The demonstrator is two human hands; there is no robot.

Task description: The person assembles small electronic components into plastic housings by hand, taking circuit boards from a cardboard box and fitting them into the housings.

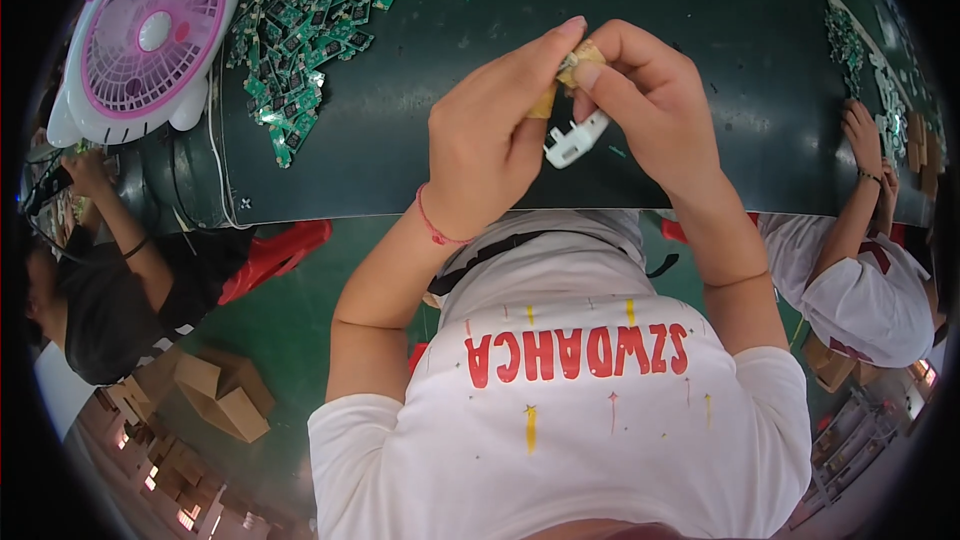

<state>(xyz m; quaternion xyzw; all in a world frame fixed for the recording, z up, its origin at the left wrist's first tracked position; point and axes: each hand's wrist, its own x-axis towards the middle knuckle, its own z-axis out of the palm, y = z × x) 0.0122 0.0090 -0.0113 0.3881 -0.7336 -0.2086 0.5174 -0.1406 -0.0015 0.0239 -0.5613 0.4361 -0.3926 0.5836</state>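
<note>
Above the near edge of the dark green table, my two hands meet. My left hand (488,125) is closed, with its fingers pressed together and their tips against a small pale piece too small to name. My right hand (655,100) is pinched, thumb against forefinger, right beside it. Yellow wrapping, perhaps tape (588,55), shows at the fingertips. A small white plastic casing (577,141) with a rectangular opening sticks out below the right fingers, tilted, and appears to be gripped by them. Its upper end is hidden by the fingers.
A heap of green circuit boards (300,40) lies at the far left of the table (400,175). Beside it stands a white and pink fan (150,35), with a white cable (218,155) nearby. Co-workers sit left and right. More boards (845,45) lie far right. Cardboard boxes (225,395) are on the floor.
</note>
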